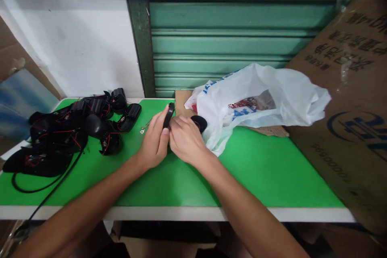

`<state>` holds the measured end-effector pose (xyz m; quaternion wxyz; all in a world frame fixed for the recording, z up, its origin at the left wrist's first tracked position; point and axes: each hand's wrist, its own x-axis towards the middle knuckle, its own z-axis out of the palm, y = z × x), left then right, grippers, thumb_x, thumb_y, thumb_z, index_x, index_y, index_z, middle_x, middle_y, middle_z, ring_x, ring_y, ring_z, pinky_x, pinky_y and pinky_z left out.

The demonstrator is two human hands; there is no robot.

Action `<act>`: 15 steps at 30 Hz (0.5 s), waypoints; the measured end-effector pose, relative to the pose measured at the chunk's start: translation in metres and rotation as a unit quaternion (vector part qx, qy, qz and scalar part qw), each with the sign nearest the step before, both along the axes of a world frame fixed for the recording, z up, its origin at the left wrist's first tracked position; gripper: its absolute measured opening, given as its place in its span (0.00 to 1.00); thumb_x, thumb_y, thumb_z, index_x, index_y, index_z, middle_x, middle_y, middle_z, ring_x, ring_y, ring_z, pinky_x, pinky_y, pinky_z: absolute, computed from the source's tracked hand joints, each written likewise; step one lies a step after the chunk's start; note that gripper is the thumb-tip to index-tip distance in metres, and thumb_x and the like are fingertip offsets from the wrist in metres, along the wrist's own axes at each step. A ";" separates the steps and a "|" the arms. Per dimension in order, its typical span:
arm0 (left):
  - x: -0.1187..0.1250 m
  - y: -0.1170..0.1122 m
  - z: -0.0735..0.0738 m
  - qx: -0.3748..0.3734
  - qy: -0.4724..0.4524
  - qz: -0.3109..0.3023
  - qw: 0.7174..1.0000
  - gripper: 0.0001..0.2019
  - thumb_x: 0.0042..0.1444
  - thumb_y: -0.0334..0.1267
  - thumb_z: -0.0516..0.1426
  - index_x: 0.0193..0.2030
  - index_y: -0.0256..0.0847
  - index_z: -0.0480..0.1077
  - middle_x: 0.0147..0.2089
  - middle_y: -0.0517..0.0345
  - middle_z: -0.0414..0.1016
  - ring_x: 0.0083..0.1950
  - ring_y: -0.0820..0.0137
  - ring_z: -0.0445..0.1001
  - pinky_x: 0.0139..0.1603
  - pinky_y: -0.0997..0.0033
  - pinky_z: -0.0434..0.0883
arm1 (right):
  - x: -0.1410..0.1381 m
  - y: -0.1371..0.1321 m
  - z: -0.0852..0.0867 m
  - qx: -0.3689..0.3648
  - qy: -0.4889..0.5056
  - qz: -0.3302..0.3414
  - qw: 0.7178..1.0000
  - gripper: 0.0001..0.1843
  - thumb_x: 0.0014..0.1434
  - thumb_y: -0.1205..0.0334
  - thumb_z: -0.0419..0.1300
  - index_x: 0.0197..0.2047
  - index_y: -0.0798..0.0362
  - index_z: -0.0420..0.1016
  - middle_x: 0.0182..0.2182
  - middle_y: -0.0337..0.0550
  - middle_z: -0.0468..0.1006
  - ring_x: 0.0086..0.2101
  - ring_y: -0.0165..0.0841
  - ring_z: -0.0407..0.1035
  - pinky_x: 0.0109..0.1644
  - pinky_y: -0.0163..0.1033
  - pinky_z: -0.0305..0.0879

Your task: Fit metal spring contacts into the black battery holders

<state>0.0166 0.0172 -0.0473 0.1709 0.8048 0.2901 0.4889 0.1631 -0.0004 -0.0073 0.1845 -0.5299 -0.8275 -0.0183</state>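
Over the middle of the green mat, my left hand [155, 139] grips a black curved plastic piece [169, 113], held on edge between thumb and fingers. My right hand [185, 139] is closed right beside it, its fingertips at the piece's near side; whatever they pinch is hidden. Past my left fingers, a small white connector-like part [142, 131] shows at the end of thin wires. A black round part [199, 123] lies just behind my right hand, against a white plastic bag [256, 96].
Black plastic housings with red wires [81, 123] are heaped on the left, a black cable [57, 181] trailing over the front edge. Red items show inside the bag, which rests on flat cardboard [183, 102]. A large carton [347, 129] leans at the right. Behind stands a green shutter [236, 44].
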 end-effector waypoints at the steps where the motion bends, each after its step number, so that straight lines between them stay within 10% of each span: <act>1: 0.000 0.001 0.002 -0.030 -0.014 -0.004 0.999 0.27 0.75 0.43 0.43 0.77 0.39 0.52 0.74 0.40 0.63 0.75 0.58 0.62 0.76 0.53 0.58 | 0.001 0.000 0.000 0.006 0.001 -0.002 1.000 0.12 0.69 0.68 0.51 0.42 0.56 0.76 0.39 0.51 0.81 0.43 0.44 0.70 0.47 0.47 0.59; 7: -0.002 0.007 0.018 -0.279 -0.125 -0.048 0.951 0.32 0.73 0.51 0.45 0.78 0.38 0.52 0.80 0.49 0.53 0.81 0.58 0.50 0.80 0.57 0.50 | 0.009 0.000 0.001 0.119 0.000 -0.027 0.993 0.11 0.71 0.62 0.53 0.40 0.54 0.75 0.37 0.47 0.79 0.42 0.44 0.68 0.46 0.47 0.56; 15: -0.008 0.000 0.031 -0.322 -0.026 -0.006 0.946 0.32 0.72 0.49 0.47 0.78 0.37 0.53 0.80 0.49 0.54 0.81 0.58 0.50 0.81 0.55 0.47 | 0.011 -0.002 -0.002 0.166 -0.051 0.019 0.985 0.09 0.68 0.65 0.58 0.36 0.52 0.76 0.32 0.45 0.78 0.39 0.43 0.65 0.44 0.47 0.53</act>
